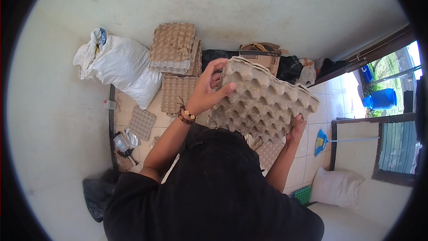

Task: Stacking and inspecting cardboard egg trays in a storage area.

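Between my hands, tilted above the floor, is a stack of grey-brown pulp egg trays (257,102). My left hand (214,87) grips its left edge, the thumb lying over the face and the fingers behind. Two bead bracelets circle that wrist. At the lower right corner, my right hand (297,129) holds the stack, its fingers partly hidden. Beyond my left hand a pile of egg trays (173,45) stands by the wall, with another brown tray (177,95) in front of it. A small grey tray (142,123) lies on the tiles at the left.
A white woven sack (125,63) leans at the back left. A cardboard box (259,58) and a black plastic bag (289,69) line the wall. At the left lie a sprayer-like container (121,143) and a small bottle (109,104). A blue broom (321,142) is near the doorway.
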